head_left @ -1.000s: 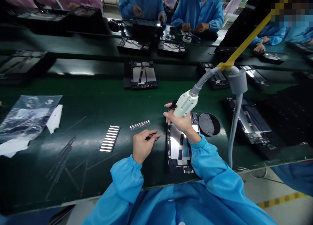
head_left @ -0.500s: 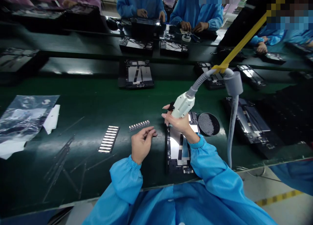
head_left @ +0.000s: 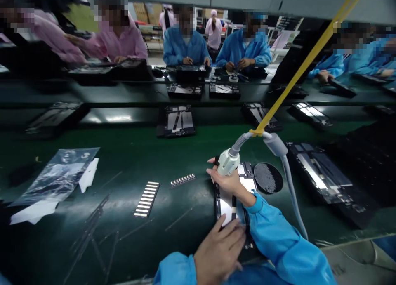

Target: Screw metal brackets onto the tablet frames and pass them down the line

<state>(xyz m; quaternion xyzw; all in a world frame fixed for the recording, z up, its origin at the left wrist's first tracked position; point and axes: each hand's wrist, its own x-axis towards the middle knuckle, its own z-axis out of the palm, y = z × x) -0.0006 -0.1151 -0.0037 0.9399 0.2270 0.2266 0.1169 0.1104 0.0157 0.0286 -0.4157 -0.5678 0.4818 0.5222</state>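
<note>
My right hand (head_left: 227, 181) grips a white corded electric screwdriver (head_left: 229, 162) over the upper end of an open tablet-like device (head_left: 225, 201). Its tip is hidden behind my fingers. My left hand (head_left: 221, 250) lies over the device's lower end, fingers stretched out and slightly blurred. Just right of the device sits a round black dish (head_left: 267, 177) filled with tiny parts, probably screws. To the left are a short strip of small components (head_left: 182, 180) and a dark card with pale bars (head_left: 147, 199).
A clear plastic bag (head_left: 62, 173) with white paper and thin dark strips (head_left: 89, 219) lies on the left. More open devices (head_left: 178, 122) rest along the line beyond and at right (head_left: 324, 173). A yellow strap (head_left: 297, 78) holds the screwdriver's grey cable. Co-workers sit opposite.
My left hand has moved from beside the component strip down and right onto the device's lower end. The screwdriver is more upright in my right hand. The camera view has tilted up.
</note>
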